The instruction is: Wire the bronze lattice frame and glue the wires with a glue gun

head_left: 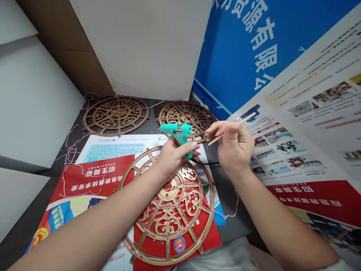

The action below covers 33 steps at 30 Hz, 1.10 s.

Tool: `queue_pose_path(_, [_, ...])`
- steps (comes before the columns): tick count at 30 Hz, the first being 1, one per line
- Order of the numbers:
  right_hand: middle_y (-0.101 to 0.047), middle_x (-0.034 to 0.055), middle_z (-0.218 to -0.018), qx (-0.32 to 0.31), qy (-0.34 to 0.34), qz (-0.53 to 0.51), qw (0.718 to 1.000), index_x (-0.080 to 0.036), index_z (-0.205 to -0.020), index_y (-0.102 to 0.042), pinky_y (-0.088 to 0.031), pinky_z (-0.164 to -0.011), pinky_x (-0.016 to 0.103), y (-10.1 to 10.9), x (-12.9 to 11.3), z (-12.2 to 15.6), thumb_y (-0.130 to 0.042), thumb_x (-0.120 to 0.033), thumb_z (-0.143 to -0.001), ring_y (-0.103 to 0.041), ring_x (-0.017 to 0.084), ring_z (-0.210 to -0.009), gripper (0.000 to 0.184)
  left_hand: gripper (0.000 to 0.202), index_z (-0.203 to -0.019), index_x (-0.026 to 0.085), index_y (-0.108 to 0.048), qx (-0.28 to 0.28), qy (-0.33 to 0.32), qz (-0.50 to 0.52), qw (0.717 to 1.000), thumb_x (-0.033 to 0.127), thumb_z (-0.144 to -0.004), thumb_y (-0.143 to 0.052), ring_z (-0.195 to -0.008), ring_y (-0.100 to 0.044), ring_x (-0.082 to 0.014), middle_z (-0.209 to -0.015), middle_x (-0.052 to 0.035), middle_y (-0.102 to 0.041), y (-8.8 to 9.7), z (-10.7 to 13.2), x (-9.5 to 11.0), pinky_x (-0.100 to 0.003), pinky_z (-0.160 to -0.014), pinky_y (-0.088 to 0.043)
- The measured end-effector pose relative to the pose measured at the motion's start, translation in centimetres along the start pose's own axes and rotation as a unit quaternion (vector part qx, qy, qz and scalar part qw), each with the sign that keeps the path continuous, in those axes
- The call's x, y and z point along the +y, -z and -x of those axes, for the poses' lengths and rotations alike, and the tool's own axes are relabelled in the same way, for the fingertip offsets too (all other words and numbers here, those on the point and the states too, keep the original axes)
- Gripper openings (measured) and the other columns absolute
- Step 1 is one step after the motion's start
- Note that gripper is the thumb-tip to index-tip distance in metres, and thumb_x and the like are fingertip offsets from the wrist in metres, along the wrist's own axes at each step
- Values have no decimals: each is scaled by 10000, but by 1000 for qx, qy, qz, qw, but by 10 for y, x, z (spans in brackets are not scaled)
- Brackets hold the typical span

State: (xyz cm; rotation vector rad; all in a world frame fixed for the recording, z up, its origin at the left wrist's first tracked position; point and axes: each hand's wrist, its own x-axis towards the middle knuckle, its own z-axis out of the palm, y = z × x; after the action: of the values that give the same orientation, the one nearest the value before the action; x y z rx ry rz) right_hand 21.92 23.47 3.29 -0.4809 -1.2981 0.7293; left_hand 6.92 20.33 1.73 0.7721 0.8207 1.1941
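Observation:
My left hand (180, 152) is wrapped round the handle of a teal glue gun (175, 130), its nozzle pointing left. Between the thumb and fingers of my right hand (235, 145) is a thin pale stick (247, 117), slanting up to the right; it looks like a glue stick. Below both hands lies a round bronze-coloured openwork panel (168, 222) with scroll ornaments and spokes. Thin wires (207, 207) run along its ring and trail off to the right. My left forearm covers part of its left side.
Two similar round panels, a left one (124, 113) and a right one (180, 113), lie at the back. Printed sheets (93, 173) cover the dark table (239, 210). Loose wires (67, 145) tangle at the left. White boards (146, 45) and a blue poster (225, 49) stand around.

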Motion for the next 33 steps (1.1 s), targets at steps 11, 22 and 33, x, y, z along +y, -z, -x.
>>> queue_pose_path(11, [-625,-61,-613,-87,-69,-36,993,-305,-1150,-664,-457,-448,230,1,-4,3,-645,-334,-990,-582,97,-476,163,505,-1113,138,-601,9,-15,-23,1000,314,-694,-821,-777,-667,-111,-1110,-80,-676,0,1,-1,-240,-627,-594])
queue_pose_path(22, [-659,-11,-676,-21,-72,-39,996,-257,-931,-611,-537,-567,340,0,-11,4,-607,-458,-997,-670,174,-611,212,457,-1090,130,-584,-14,6,-43,999,305,-710,-769,-812,-708,-160,-1125,-111,-685,3,2,-4,-249,-656,-584])
queue_pose_path(33, [-605,30,-623,9,-95,10,995,-242,-831,-753,-410,-471,331,3,-2,5,-539,-564,-1001,-563,170,-525,422,421,-980,77,-593,-24,-33,-106,994,406,-752,-724,-707,-663,-109,-985,-133,-700,-1,6,-2,-210,-643,-561])
